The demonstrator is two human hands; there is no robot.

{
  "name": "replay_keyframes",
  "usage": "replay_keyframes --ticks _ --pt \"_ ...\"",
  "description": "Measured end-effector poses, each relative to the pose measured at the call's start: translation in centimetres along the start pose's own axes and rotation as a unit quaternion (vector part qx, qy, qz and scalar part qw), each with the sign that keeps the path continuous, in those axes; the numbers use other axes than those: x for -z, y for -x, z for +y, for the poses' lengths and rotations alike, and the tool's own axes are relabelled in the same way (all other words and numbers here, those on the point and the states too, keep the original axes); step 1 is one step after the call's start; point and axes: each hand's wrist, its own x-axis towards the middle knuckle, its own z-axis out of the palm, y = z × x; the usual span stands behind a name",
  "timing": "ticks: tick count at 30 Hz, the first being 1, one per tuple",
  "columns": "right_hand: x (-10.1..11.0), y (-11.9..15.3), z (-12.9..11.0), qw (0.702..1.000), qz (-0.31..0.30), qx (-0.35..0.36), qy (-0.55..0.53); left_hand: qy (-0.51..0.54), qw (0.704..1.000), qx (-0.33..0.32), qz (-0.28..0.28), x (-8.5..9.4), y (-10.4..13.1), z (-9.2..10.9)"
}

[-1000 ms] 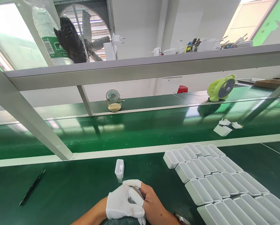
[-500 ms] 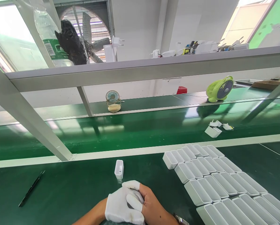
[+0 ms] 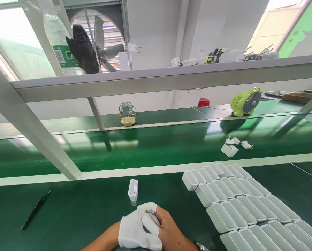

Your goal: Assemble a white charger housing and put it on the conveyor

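Hands clasped near a small white case [image 3: 133, 190], as white plug parts [image 3: 229, 150] lie farther left along the glossy green strip [image 3: 158, 150] than in the earlier frame.
The left hand [image 3: 140, 230], in matte white fabric, and the right hand [image 3: 171, 230] meet with fingers curled; whether they grip anything cannot be told. The open-topped, rounded rectangular case stands just beyond them; smooth, translucent-looking white cases [image 3: 234, 212] form slanting rows at right, and a slender black tool [image 3: 35, 210] lies at left.
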Motion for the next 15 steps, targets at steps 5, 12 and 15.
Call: replay_keyframes --ticks 5,12,15 --pt "0.23 -0.26 0.07 1.000 -0.002 0.003 0.002 -0.010 1.000 0.003 0.000 -0.05 0.11 0.30" --pt "0.12 -0.06 0.20 1.000 0.007 -0.005 0.022 -0.047 0.999 0.018 0.003 0.20 0.13 -0.60" --pt "0.11 0.02 0.12 1.000 0.003 -0.006 0.015 -0.038 0.999 0.022 0.009 0.20 0.14 -0.51"
